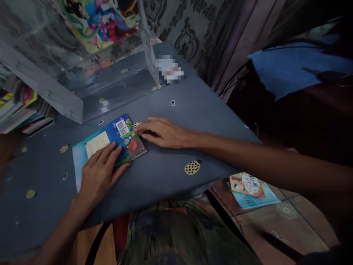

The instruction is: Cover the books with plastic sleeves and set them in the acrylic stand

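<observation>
1. I am looking at a thin book (110, 147) that is lying flat on the grey-blue cloth (165, 176), back cover up, a little left of the middle of the table.
2. The left hand (97, 175) is lying open and flat on the book's near half, fingers spread wide, pressing down and gripping nothing.
3. The right hand (162, 132) is resting at about 2 o'clock from the book, fingers lying low and close together, tips touching the book's right edge. It is not closing around anything.
4. I am guessing the book is light and bendy, with a smooth shiny cover that may be sliding easily on the cloth. I think the best place to grab it is the right edge, pinching it where the cover is lifting a bit.
5. A pineapple print (192, 167) is sitting at 4 o'clock from the book.
6. A clear plastic box (82, 81) is standing at 12 o'clock, well apart from the hands.
7. A pile of books (22, 114) is lying at 10 o'clock.
8. Another book (252, 189) is lying on the floor at 4 o'clock, past the table edge.
</observation>
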The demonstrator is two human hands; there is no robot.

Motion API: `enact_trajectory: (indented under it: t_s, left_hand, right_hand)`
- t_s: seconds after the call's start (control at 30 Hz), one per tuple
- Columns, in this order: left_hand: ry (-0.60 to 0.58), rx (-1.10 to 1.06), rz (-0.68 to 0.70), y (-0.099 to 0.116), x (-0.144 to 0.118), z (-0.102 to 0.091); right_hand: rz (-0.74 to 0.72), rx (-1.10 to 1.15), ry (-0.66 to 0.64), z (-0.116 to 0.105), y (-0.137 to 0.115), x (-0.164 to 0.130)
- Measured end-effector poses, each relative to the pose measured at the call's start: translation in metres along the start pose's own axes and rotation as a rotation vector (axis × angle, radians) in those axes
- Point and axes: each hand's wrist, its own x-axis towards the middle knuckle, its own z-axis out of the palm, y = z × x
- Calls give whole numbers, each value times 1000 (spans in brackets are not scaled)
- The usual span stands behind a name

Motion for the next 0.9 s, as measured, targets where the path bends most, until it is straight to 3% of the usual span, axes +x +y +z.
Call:
enact_trajectory:
  t_s: [0.33,0.9]
  left_hand:
    - [45,-63,-59,-2,11,-5]
    - [128,15,42,6,11,-3]
  right_hand:
    - [1,38,-9,-3,-1,0]
    - [-6,106,-17,-12,-5,-14]
